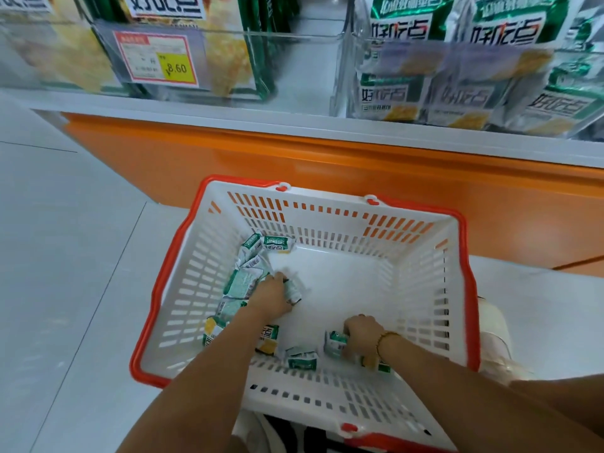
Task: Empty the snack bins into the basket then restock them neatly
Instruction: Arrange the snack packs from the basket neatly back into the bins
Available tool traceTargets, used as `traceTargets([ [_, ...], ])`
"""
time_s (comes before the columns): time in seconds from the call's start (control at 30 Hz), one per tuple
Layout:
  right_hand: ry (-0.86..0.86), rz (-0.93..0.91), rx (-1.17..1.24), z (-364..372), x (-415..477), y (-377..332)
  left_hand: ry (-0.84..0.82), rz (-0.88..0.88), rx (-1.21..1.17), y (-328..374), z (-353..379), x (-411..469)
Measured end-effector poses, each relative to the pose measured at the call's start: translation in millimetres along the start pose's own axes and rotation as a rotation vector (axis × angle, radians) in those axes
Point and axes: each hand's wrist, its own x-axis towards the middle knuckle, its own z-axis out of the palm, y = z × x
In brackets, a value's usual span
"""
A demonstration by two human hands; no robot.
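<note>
Left grip: our left hand [273,294] is down in the basket, fingers curled around a small snack packet [292,289] at the edge of the left pile; the hold looks closed but only on one end of the packet.
Right grip: our right hand [361,335] is closed over another green-and-white packet [336,343] near the basket's near wall; a bracelet [385,338] sits at the wrist.
Loose packets: a heap [245,279] lies along the left wall, and one packet [301,358] lies by itself between our two forearms.
Basket: white slotted walls with an orange rim [465,266]; it rests on the floor below the shelf, and most of its bottom is bare.
Bins: the clear bins on the shelf [457,80] above hold packets with the same green print, so we judge restocking is under way.
Risk, slip: a foil packet pinched by one end could slide out during the lift to the shelf, dropping back or onto the floor.
Risk, snag: the bracelet could catch a slot in the near wall as the right hand withdraws.
Risk, crush: squeezing to hold more than one could break the contents.
Risk, untidy restock: dropping packets in unaligned would jumble the bin faces; the label side needs turning forward.
Risk, leftovers: the heap pressed against the left wall is easily missed.
</note>
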Motion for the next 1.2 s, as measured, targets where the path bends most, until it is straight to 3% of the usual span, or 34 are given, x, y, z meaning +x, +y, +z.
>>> traceTargets([
  [0.2,0.285,-0.033,0.508,-55.8,-24.2,3.2,0.016,-0.074,-0.818,34.4,-40.0,-15.8],
  [0.33,0.533,-0.164,1.014,-104.1,-63.1,2.0,-0.206,-0.093,-1.388,57.1,-74.5,-31.0],
  [0.43,0.753,-0.354,1.113,-130.0,-103.6,-2.1,-0.287,-0.007,-1.581,74.5,-96.2,-46.5],
  [0.53,0.915,-0.565,1.136,-142.5,-137.9,-5.3,-0.301,0.067,-1.601,100.6,-118.3,-67.2],
  [0.67,0.986,-0.768,1.006,-147.0,-161.0,-3.4,-0.322,0.153,-1.565,125.8,-146.1,-90.2],
  [0.97,0.817,-0.982,0.910,-164.9,-217.7,-0.5,-0.442,0.334,-1.296,153.0,-177.3,-133.0],
  [1.1,0.816,-0.981,0.917,-168.6,-233.1,-6.4,-0.363,0.422,-1.203,161.0,-180.6,-148.6],
  [1.2,0.947,-0.855,1.156,-172.5,-238.8,-8.5,-0.262,0.482,-1.230,174.5,-188.3,-157.2],
])
